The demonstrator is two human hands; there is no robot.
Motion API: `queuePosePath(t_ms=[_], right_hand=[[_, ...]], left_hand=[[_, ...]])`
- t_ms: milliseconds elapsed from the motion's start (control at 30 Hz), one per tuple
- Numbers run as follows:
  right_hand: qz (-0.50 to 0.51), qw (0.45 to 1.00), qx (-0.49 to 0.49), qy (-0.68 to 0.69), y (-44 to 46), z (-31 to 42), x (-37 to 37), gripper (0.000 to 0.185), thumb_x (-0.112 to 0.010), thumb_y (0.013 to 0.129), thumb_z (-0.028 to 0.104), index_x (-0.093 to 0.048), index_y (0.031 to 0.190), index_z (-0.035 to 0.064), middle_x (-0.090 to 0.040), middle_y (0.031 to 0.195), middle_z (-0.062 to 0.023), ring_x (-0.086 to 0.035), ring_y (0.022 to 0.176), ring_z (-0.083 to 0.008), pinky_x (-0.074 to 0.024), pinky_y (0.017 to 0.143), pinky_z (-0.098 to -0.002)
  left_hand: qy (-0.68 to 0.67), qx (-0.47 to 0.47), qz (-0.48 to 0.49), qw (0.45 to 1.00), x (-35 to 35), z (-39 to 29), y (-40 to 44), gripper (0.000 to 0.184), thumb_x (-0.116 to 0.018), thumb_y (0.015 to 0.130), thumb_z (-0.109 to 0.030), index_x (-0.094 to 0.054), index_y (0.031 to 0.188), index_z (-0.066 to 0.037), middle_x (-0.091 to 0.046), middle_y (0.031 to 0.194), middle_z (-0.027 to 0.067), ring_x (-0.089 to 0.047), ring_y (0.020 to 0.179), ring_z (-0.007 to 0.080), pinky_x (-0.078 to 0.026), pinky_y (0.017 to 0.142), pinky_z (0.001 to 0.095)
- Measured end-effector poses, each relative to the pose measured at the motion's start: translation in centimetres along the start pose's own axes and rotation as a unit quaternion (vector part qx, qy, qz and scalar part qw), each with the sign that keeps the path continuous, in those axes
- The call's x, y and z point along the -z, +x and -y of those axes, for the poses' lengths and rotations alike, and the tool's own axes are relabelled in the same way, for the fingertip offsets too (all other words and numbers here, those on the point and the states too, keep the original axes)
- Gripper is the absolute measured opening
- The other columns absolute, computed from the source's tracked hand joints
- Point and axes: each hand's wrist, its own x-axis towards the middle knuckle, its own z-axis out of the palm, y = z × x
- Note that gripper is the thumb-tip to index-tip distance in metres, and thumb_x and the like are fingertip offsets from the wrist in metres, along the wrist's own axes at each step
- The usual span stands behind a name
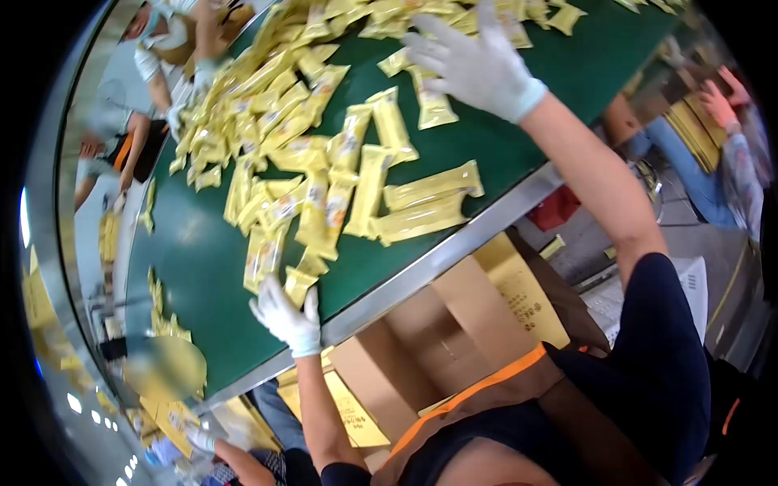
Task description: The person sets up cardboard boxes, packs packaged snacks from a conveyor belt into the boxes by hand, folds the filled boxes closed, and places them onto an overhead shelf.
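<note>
Packs (425, 188) lie heaped on the counter (596, 73), with green surface showing between them and its metal near edge (512, 211). The left hand (288, 316) is at that edge, grip parted beside the nearest packs (whether touching, I cannot tell); the right hand (478, 69) is over packs farther in, grip spread wide. A box (373, 373) stands open below that edge

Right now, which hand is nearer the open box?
Left. The left hand is at the near edge of the belt, just beyond the box; the right hand is farther off, out over the belt by the packets.
</note>
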Motion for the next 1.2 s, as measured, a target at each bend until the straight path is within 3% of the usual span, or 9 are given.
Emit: queuePosePath(t_ms=[33,67,267,333,433,667,900,1033,1200], right_hand=[[0.046,0.986,-0.045,0.153,1.0,0.2,-1.4,0.084,-0.055,0.089,0.066,-0.028,0.155,0.0206,-0.027,0.16,-0.011,-0.024,0.147,-0.0271,-0.0229,0.117,-0.0467],[-0.055,0.998,0.018,-0.036,0.2,-0.7,-3.1,0.108,-0.03,0.085,0.084,-0.014,0.156,0.0039,-0.015,0.162,-0.0172,-0.015,0.15,-0.0322,-0.0108,0.12,-0.049],[-0.027,0.998,0.036,0.034,2.5,-6.5,-8.4,0.106,-0.031,0.09,0.078,-0.018,0.152,-0.0068,-0.023,0.157,-0.0253,-0.027,0.145,-0.0355,-0.023,0.118,-0.0453],[-0.061,0.996,0.049,0.034,3.3,-10.1,-10.7,0.104,-0.033,0.092,0.076,-0.018,0.151,-0.0076,-0.028,0.156,-0.025,-0.03,0.144,-0.0335,-0.0259,0.117,-0.0432],[-0.097,0.992,0.086,-0.012,2.7,-13.8,-14.7,0.098,-0.032,0.096,0.071,-0.018,0.151,-0.0083,-0.026,0.156,-0.0254,-0.032,0.143,-0.0323,-0.0236,0.118,-0.0406],[-0.164,0.984,0.061,-0.026,2.7,-12.3,-14.6,0.099,-0.035,0.093,0.073,-0.016,0.153,-0.0047,-0.02,0.159,-0.0251,-0.025,0.145,-0.0395,-0.0177,0.119,-0.0431],[-0.021,0.993,-0.085,0.077,2.1,-14.0,-11.8,0.079,-0.038,0.099,0.061,-0.036,0.144,-0.0038,-0.052,0.136,-0.0217,-0.051,0.123,-0.0278,-0.0386,0.106,-0.0419],[-0.086,0.996,0.022,-0.029,2.4,-14.4,-12.7,0.076,-0.039,0.1,0.057,-0.04,0.142,-0.0069,-0.051,0.137,-0.0232,-0.05,0.125,-0.0311,-0.0396,0.107,-0.0418],[-0.131,0.988,0.032,-0.075,3.2,-14.6,-12.7,0.064,-0.045,0.101,0.048,-0.045,0.14,-0.0026,-0.054,0.134,-0.0201,-0.055,0.122,-0.0302,-0.0426,0.103,-0.0387]], left_hand=[[0.003,-0.009,-0.027,1.0,0.0,0.2,0.1,0.083,-0.058,0.085,-0.062,-0.047,0.14,-0.001,-0.056,0.132,0.0185,-0.051,0.124,0.0369,-0.025,0.111,0.0592],[0.0,-0.011,-0.015,1.0,0.0,0.7,0.0,0.087,-0.05,0.086,-0.067,-0.045,0.141,0.0,-0.053,0.137,0.0198,-0.049,0.127,0.038,-0.024,0.111,0.061],[-0.433,0.043,0.045,0.899,7.0,-5.8,11.5,0.041,-0.067,0.085,-0.002,-0.06,0.125,0.0,-0.063,0.123,0.0159,-0.059,0.116,0.0297,-0.045,0.101,0.0356],[-0.352,-0.101,0.027,0.93,8.2,-10.2,14.1,0.044,-0.064,0.087,-0.006,-0.056,0.13,-0.002,-0.057,0.133,0.0197,-0.053,0.126,0.0343,-0.04,0.107,0.0401],[-0.446,-0.06,-0.007,0.893,6.3,-14.9,15.9,0.05,-0.055,0.093,-0.006,-0.045,0.142,0.0,-0.043,0.146,0.025,-0.037,0.141,0.0369,-0.03,0.115,0.0398],[-0.483,-0.057,0.094,0.869,7.1,-15.4,14.9,0.04,-0.054,0.092,-0.003,-0.052,0.132,0.003,-0.057,0.124,0.0205,-0.058,0.115,0.0327,-0.045,0.101,0.0345],[-0.638,0.081,0.227,0.732,7.4,-13.9,13.5,0.048,-0.061,0.091,-0.007,-0.048,0.136,0.002,-0.056,0.128,0.0179,-0.056,0.12,0.0259,-0.045,0.102,0.035],[-0.443,-0.05,0.118,0.887,6.6,-13.9,13.4,0.052,-0.062,0.091,-0.013,-0.047,0.139,0.0,-0.046,0.142,0.0199,-0.051,0.128,0.0282,-0.043,0.104,0.0362],[-0.505,-0.012,0.178,0.845,6.6,-13.5,14.7,0.05,-0.062,0.091,-0.014,-0.049,0.137,0.001,-0.047,0.142,0.0175,-0.056,0.116,0.0269,-0.047,0.098,0.0348]])
